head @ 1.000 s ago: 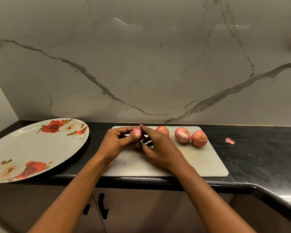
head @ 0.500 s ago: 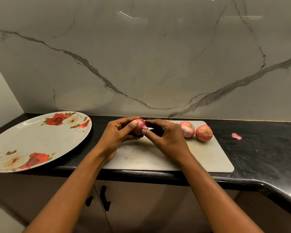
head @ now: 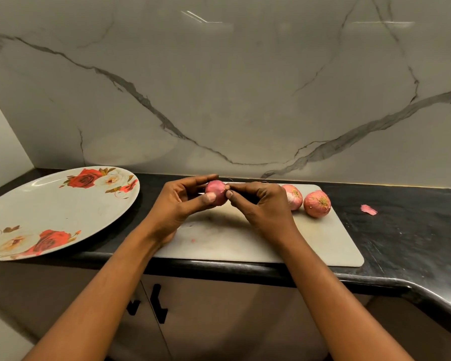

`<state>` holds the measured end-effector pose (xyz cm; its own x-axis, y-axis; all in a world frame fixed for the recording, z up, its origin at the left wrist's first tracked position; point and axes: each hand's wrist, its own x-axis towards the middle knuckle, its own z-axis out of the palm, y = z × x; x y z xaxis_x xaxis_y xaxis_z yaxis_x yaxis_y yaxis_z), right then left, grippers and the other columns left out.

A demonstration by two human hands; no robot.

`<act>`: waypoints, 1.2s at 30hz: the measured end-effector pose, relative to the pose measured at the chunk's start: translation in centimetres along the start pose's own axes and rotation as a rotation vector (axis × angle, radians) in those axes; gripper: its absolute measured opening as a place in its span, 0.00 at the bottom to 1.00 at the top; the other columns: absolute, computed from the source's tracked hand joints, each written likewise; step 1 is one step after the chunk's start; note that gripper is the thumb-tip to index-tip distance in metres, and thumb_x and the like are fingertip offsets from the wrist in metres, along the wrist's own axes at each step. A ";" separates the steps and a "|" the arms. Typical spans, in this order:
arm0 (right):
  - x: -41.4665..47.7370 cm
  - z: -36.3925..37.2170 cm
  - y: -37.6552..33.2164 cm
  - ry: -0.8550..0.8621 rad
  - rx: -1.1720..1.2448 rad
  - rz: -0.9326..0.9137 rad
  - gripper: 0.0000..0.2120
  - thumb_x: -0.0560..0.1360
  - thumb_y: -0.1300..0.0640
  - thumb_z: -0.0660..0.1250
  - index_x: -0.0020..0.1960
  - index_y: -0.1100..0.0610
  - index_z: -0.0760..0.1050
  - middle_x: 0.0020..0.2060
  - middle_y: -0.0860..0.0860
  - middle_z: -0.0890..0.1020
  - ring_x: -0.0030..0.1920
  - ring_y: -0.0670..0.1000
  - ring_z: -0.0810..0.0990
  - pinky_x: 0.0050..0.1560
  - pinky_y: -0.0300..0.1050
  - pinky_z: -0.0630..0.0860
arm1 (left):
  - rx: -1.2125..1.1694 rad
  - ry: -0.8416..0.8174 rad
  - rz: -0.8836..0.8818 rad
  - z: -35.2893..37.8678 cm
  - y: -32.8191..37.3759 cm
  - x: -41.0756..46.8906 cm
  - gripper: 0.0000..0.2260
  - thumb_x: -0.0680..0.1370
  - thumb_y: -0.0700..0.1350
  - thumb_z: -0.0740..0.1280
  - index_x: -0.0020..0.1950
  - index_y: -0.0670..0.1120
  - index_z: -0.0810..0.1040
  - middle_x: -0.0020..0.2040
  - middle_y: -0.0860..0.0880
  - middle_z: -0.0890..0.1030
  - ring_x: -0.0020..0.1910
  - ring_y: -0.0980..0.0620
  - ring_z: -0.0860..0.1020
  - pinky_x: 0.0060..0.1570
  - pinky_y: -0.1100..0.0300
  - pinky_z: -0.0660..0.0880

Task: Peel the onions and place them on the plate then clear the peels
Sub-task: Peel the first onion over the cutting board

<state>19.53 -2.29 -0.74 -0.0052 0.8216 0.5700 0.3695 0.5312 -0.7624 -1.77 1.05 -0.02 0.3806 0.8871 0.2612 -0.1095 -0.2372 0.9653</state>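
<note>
Nearest us, we're working just above the pale rectangular cutting board (head: 258, 243). Our left hand (head: 177, 204) is cupping a small pink-skinned onion (head: 215, 192), thumb pressed on its front, while our right hand (head: 261, 204) is pinching the dry tip at the onion's end. We're judging this the first peel getting started; next we're needing a firm tug to lift the skin. Beyond, two more unpeeled pink onions (head: 317, 203) are waiting on the board, and the round rose-patterned plate (head: 50, 204) is sitting bare at left.
</note>
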 end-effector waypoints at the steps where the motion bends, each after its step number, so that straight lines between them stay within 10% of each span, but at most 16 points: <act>1: 0.0 0.0 0.0 0.009 -0.009 -0.015 0.10 0.79 0.62 0.75 0.59 0.56 0.87 0.53 0.47 0.89 0.53 0.41 0.87 0.57 0.39 0.81 | 0.000 -0.005 0.000 0.0 -0.1 0.0 0.22 0.78 0.36 0.73 0.72 0.41 0.78 0.65 0.40 0.84 0.64 0.39 0.83 0.69 0.41 0.77; 19: -0.1 0.5 -0.5 0.107 -0.189 -0.059 0.05 0.80 0.61 0.72 0.52 0.55 0.87 0.43 0.44 0.87 0.44 0.41 0.85 0.49 0.38 0.80 | -0.029 -0.066 -0.016 -0.2 -0.3 0.1 0.20 0.81 0.35 0.68 0.74 0.41 0.76 0.67 0.43 0.83 0.66 0.41 0.82 0.63 0.48 0.81; 23: -0.1 0.3 -0.4 0.124 -0.125 0.018 0.05 0.80 0.61 0.71 0.50 0.56 0.86 0.40 0.46 0.87 0.42 0.48 0.86 0.47 0.50 0.83 | -0.078 -0.093 -0.036 -0.1 -0.1 0.1 0.18 0.83 0.37 0.65 0.74 0.42 0.76 0.69 0.42 0.81 0.64 0.38 0.83 0.62 0.50 0.82; 36: -0.4 0.3 -0.7 0.034 -0.017 0.036 0.11 0.80 0.59 0.74 0.62 0.52 0.86 0.53 0.45 0.89 0.53 0.43 0.88 0.52 0.51 0.86 | -0.042 -0.110 -0.064 0.4 0.4 -0.2 0.19 0.83 0.35 0.65 0.74 0.45 0.77 0.67 0.48 0.83 0.65 0.43 0.83 0.61 0.54 0.82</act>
<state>18.98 -2.88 -0.56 0.0400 0.8323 0.5528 0.3848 0.4978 -0.7773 -1.48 0.61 0.32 0.4858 0.8509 0.2000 -0.1188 -0.1624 0.9795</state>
